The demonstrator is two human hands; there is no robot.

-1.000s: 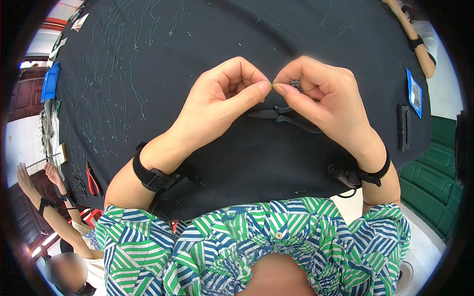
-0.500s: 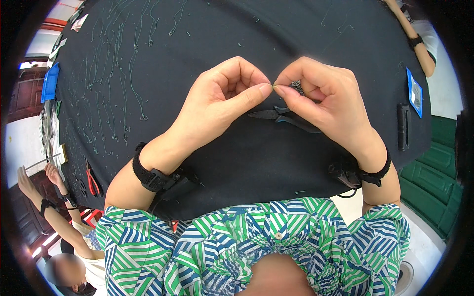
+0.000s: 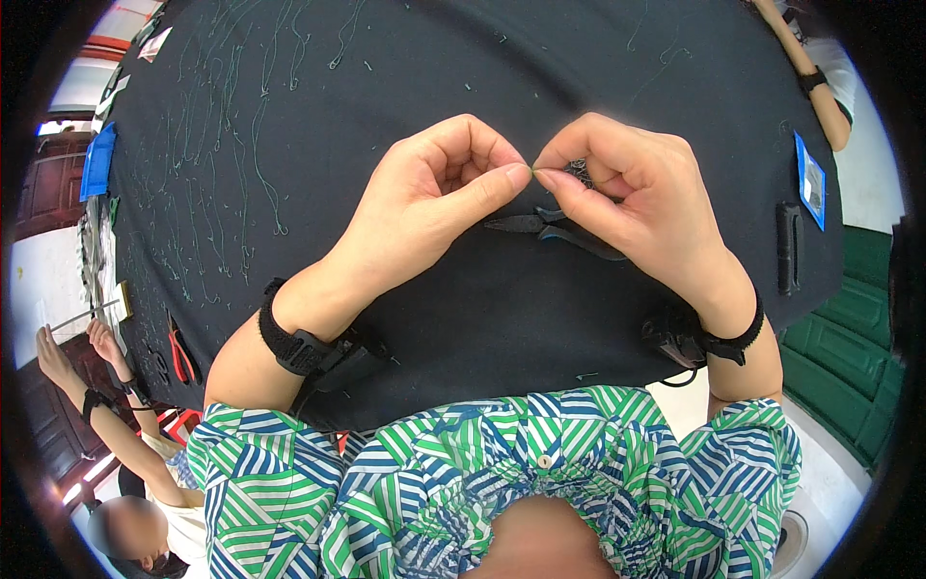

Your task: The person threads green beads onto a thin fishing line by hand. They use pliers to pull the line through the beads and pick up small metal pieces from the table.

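My left hand (image 3: 434, 193) and my right hand (image 3: 637, 193) meet at the fingertips over the black cloth, thumb and forefinger pinched on each side. A tiny greenish speck shows where the tips touch; what they hold is too small to make out. Partly behind my right hand lies a small heap of dark metal bits (image 3: 579, 172). Just below the fingers rest dark-jawed pliers (image 3: 521, 224), their handles partly covered by my right hand. Long green threads (image 3: 258, 154), some with small hook-like or looped ends, are spread out to the left.
The black-covered table (image 3: 463, 318) carries scattered thread snippets. At right lie a blue packet (image 3: 810, 181) and a black bar-shaped object (image 3: 789, 248). Red-handled pliers (image 3: 179, 352) lie at the left edge, near a co-worker's raised hands (image 3: 101, 340). Another person's arm (image 3: 810, 82) reaches in at upper right.
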